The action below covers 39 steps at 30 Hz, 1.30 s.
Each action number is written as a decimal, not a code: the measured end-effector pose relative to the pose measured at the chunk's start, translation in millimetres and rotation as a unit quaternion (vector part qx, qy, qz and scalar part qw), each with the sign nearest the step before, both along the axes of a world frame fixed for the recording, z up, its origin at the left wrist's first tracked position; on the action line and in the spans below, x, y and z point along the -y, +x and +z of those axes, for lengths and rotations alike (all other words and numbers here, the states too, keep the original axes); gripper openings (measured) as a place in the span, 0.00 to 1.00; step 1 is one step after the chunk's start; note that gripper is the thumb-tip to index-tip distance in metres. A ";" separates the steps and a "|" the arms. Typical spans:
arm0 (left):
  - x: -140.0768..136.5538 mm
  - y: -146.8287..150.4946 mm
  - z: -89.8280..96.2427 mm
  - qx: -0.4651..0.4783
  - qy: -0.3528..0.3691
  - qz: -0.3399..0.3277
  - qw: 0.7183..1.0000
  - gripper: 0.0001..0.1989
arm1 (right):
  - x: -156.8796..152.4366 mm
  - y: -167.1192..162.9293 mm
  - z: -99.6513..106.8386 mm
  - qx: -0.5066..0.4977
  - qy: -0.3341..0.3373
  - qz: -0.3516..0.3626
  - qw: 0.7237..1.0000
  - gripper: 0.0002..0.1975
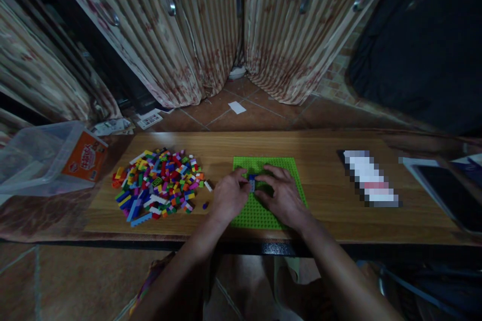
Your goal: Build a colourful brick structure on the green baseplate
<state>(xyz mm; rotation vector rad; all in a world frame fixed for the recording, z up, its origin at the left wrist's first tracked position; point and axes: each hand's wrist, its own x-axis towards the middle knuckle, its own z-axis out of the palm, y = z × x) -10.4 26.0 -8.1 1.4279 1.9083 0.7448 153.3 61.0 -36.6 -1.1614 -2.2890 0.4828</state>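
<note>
A green studded baseplate [265, 218] lies on the wooden table. Small toy bricks, a grey one [252, 185] and a dark blue one [251, 177] beside its far end, are at the middle of the plate, between my hands. My left hand [230, 194] grips them from the left, with thumb and fingertips pinched close. From the right, my right hand [282, 194] curls its thumb and index finger against the same bricks. The fingertips partly hide them, so I cannot tell how they are joined or whether they are pressed onto the plate.
A pile of colourful toy bricks [160, 185] spreads over the table's left part. One dark brick [205, 205] lies apart from it. A clear plastic box [48, 155] stands at far left. A pixelated phone-like object [371, 178] and a dark tablet [448, 195] lie at right.
</note>
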 end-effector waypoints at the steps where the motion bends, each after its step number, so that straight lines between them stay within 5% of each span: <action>1: -0.1 0.5 0.4 -0.002 -0.003 0.002 1.000 0.21 | -0.1 0.0 0.0 0.000 0.000 0.001 1.000 0.14; 27: -8.7 -1.0 -12.5 0.038 0.004 0.022 0.999 0.20 | 0.4 0.1 -2.4 -0.005 -0.002 0.008 1.000 0.12; 39: -17.3 -6.4 -16.1 0.033 -0.016 0.010 0.999 0.10 | 29.3 -11.7 7.7 0.107 0.062 -0.024 0.992 0.16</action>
